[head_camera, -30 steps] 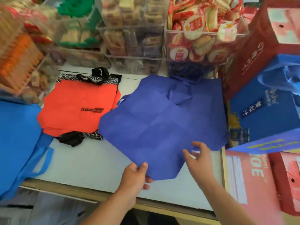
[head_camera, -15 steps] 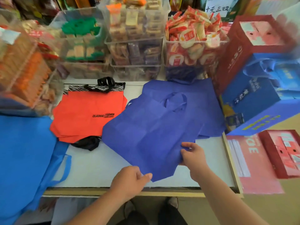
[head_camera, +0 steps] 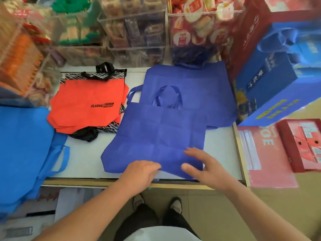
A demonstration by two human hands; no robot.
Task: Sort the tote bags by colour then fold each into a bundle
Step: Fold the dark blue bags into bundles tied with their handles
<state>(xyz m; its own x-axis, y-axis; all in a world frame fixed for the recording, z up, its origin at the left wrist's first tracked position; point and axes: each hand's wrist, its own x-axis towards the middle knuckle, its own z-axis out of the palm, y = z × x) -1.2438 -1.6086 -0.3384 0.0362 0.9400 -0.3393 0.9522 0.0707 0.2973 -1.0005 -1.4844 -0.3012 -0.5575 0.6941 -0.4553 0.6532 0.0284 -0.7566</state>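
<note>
A dark blue tote bag (head_camera: 156, 134) lies flat on the white table (head_camera: 83, 159), its handles pointing away from me. It overlaps a second dark blue tote bag (head_camera: 199, 87) behind it. My left hand (head_camera: 140, 173) holds the near edge of the front bag with curled fingers. Spread and straight-fingered, my right hand (head_camera: 201, 164) is over the bag's near right corner. A stack of orange tote bags (head_camera: 86, 105) with black handles sits to the left. A light blue tote bag (head_camera: 22, 146) hangs over the table's left end.
Clear bins of packaged snacks (head_camera: 135, 26) line the back of the table. Red and blue gift boxes (head_camera: 274, 66) stand at the right, and more red boxes (head_camera: 298, 145) lie on the floor. The table's front edge (head_camera: 104, 183) is just before my legs.
The front blue bag has been swung square to me and laid flat. My right hand has let go of its edge and opened over the corner. My left hand stays at the near edge.
</note>
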